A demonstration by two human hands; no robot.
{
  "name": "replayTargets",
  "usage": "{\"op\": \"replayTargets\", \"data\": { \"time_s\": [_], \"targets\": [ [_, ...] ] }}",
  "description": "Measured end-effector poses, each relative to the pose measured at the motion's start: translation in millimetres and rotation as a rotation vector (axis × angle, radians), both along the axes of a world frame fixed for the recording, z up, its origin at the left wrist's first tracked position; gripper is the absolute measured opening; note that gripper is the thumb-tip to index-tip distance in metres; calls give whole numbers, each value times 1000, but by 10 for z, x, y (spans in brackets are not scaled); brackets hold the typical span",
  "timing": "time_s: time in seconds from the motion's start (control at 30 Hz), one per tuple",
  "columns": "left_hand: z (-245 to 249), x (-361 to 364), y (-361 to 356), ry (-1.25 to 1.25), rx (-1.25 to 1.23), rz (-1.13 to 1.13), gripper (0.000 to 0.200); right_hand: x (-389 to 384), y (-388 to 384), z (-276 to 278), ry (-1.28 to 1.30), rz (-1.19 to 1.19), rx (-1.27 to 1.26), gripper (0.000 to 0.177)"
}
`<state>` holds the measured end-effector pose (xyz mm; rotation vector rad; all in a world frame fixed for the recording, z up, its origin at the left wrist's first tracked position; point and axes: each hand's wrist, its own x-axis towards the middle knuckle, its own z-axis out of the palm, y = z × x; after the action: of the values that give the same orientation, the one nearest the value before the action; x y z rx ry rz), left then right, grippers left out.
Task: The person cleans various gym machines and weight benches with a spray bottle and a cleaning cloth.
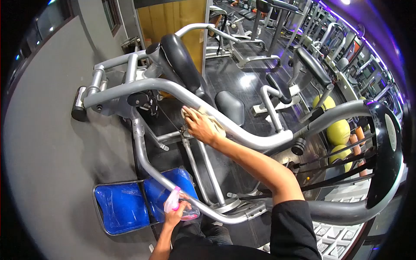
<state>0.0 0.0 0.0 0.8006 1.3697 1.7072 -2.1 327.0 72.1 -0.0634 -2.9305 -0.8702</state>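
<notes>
My left hand (175,213) grips a spray bottle (172,200) with a pink and white head, low in the view beside a lower grey tube of the exercise machine. Stretched out ahead, my right hand (200,126) presses a beige cloth (216,125) against the machine's thick upper silver tube (242,135). The cloth lies partly under my palm and fingers. Behind that tube are a black padded backrest (180,60) and a black seat pad (230,108).
A blue plastic-covered chair (121,208) stands close by on the left, next to the grey wall (47,143). Yellow exercise balls (338,132) sit at the right, past the black-ended frame (383,151). More gym machines (299,82) fill the background.
</notes>
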Motion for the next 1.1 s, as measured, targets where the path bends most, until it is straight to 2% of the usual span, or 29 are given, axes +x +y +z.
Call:
{"op": "replayTargets", "data": {
  "time_s": [0.07, 0.1, 0.17, 0.2, 0.23, 0.3, 0.33, 0.37, 0.4, 0.53, 0.57, 0.63, 0.7, 0.77, 0.83, 0.9, 0.97, 1.03, 1.07, 1.1],
  "targets": [
    [65, 72, -20, -51, 17, 36, 18, -82, -32, -38, -33, -64, 9, 31],
    [58, -163, 46, -50, 38, 43, 18, -290, 22, -68, -31, -57, 31, 31],
    [83, -217, -6, -52, 18, 117, 18, -160, -36, -276, -128, -96, 117, 26],
    [30, -238, -43, -77, 14, 137, 19, -41, -44, -284, -333, -59, 141, 25],
    [25, -207, -49, -84, 20, 154, 19, 138, 12, -502, -517, -212, -10, 26],
    [38, -246, -73, -94, 14, 125, 20, 552, -169, -334, -501, -79, 197, 28],
    [38, -264, -84, -28, -12, 94, 23, 661, -217, -375, -614, -221, 105, 29],
    [22, -286, -81, -23, -8, 92, 23, 890, -215, -496, -462, -192, 63, 27],
    [-18, -295, -94, -19, -20, 69, 26, 942, -332, -29, -576, -145, 82, 23],
    [-188, -191, -16, -38, 2, 33, 42, 1507, -332, -225, -505, -216, 28, 19],
    [-190, -169, 2, -23, 36, 16, 46, 1646, -274, -312, -573, -288, -102, 19],
    [-166, -113, 64, 2, 33, -32, 47, 1988, -221, -411, -661, -534, -201, 20],
    [-150, -22, 141, 20, 34, -83, 49, 2437, -114, -354, -628, -539, 19, 22],
    [-139, 108, 219, 1, 37, -134, 50, 2866, 87, -386, -568, -564, 74, 24],
    [-82, 281, 317, -15, 19, -173, 52, 2959, 119, 42, -554, -642, -61, 26],
    [-29, 458, 385, -39, -6, -213, 53, 3029, 40, 524, -279, -681, -232, 29],
    [29, 627, 449, -31, 3, -245, 53, 3063, 140, 684, 171, -691, -631, 39],
    [30, 757, 504, -49, 14, -271, 51, 3026, 146, 835, 587, -621, -844, 53],
    [37, 820, 516, -79, 9, -267, 49, 2999, 181, 811, 796, -573, -914, 59],
    [45, 857, 531, -73, 8, -269, 49, 2948, 233, 686, 1037, -513, -840, 61]
  ]
}}
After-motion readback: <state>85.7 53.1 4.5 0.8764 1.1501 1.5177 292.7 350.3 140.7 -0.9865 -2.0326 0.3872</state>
